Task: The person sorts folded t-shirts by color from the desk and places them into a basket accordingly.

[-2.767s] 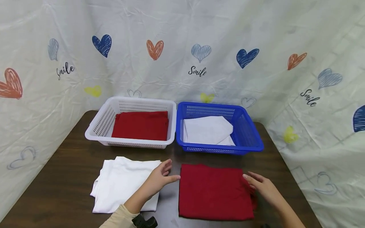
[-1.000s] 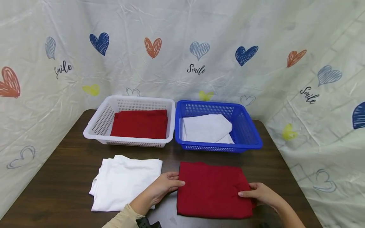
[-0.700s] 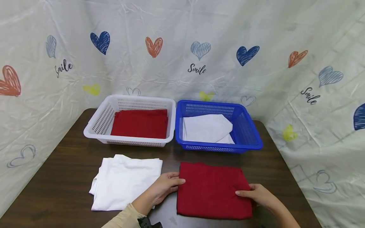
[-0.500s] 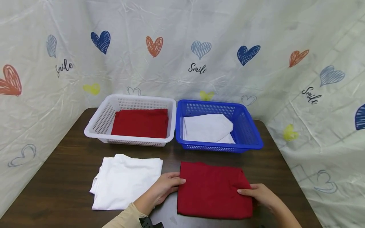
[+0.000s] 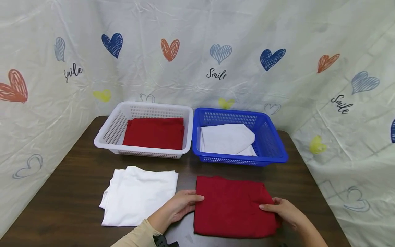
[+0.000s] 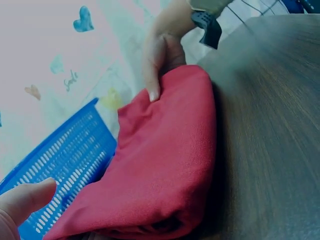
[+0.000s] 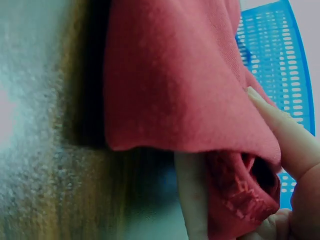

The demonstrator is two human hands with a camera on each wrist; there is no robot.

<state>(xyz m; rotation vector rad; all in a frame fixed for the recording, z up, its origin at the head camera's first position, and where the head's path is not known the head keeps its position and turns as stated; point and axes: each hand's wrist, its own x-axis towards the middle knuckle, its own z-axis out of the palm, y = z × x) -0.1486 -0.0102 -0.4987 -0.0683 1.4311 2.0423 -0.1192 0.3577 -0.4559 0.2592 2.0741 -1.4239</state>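
A folded red garment (image 5: 231, 207) lies on the front right of the table. My left hand (image 5: 180, 206) is at its left edge, thumb above the fabric and the other fingers hidden under or behind it. At the right edge, my right hand (image 5: 285, 211) grips the garment, thumb on top and pressing a crease into it. One finger shows below the fabric in the right wrist view, beside a loose seamed end of the garment (image 7: 240, 195). In the left wrist view, my left thumb (image 6: 27, 200) stands out beside the red fabric.
A folded white garment (image 5: 139, 197) lies left of the hands. Behind stand a white basket (image 5: 145, 151) with folded red cloth (image 5: 154, 133) and a blue basket (image 5: 271, 137) with folded white cloth (image 5: 226, 139). A printed curtain (image 5: 191, 82) hangs beyond the table (image 5: 61, 192).
Both hands have come in from beside the red garment to its left and right edges. Over the last half second they hold nearly still there, and the view has shifted slightly.
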